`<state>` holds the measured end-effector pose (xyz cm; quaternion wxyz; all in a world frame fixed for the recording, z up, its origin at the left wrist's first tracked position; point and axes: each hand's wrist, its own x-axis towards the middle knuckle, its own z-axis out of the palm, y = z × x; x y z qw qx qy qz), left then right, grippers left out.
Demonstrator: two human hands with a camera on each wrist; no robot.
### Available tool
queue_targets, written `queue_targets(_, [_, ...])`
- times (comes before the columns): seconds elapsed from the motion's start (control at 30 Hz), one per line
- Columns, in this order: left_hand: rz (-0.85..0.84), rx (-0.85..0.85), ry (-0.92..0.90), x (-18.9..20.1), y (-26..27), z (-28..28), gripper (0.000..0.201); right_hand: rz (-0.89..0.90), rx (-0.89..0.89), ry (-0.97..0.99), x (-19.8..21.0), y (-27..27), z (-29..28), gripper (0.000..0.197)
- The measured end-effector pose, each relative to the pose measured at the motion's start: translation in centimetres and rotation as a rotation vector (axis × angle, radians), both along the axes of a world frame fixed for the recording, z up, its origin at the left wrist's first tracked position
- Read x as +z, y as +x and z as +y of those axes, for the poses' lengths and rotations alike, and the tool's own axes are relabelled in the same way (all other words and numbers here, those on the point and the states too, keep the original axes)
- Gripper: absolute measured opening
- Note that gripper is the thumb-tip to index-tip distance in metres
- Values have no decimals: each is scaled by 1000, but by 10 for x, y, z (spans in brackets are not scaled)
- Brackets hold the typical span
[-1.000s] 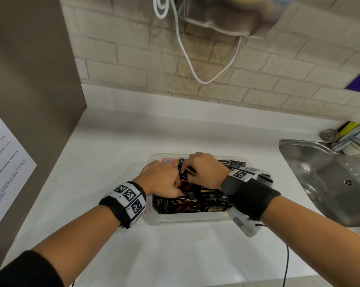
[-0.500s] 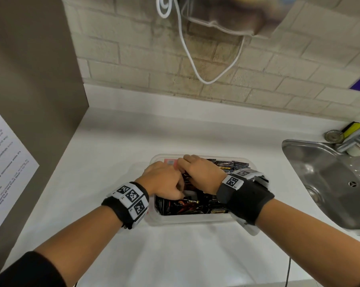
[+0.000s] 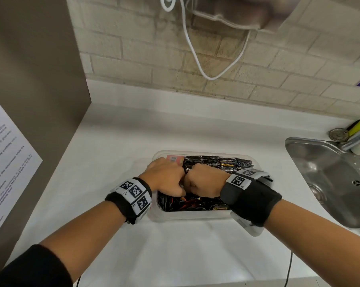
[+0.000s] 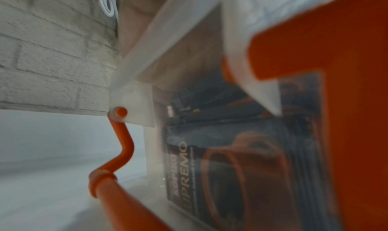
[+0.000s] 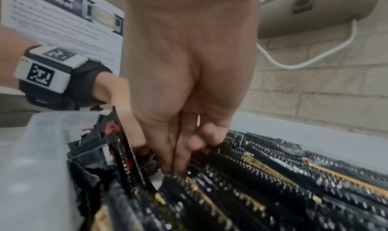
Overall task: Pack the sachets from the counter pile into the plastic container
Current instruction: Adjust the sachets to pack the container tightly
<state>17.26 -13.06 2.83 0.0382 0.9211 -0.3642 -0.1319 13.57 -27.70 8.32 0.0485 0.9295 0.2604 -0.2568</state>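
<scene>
1. The head view looks down and forward over both forearms at the counter (image 3: 117,154) and brick wall (image 3: 146,65).
2. The left wrist view sits low, pressed close against the container (image 4: 138,101) side.
3. The right wrist view looks closely along the right hand (image 5: 189,85) into the same container (image 5: 42,151).

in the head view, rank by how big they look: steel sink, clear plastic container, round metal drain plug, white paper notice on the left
1. White paper notice, though nearness to the camera inflates it, so its lead over the sink is unsure.
2. Steel sink, cut off by the frame.
3. Clear plastic container.
4. Round metal drain plug.
</scene>
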Motion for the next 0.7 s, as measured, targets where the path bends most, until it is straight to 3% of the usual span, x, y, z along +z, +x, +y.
queue_targets(0.1, [0,-15,-5,1,0,0,37,42,15,-89,-9,0,4,25])
queue_targets(0.27, [23,-27,-42,-2,1,2,14,94,-17,-179,-22,-5,9,27])
queue_targets(0.7, [37,-30,-34,-3,4,2,24,154,-73,-95,-13,-4,8,24])
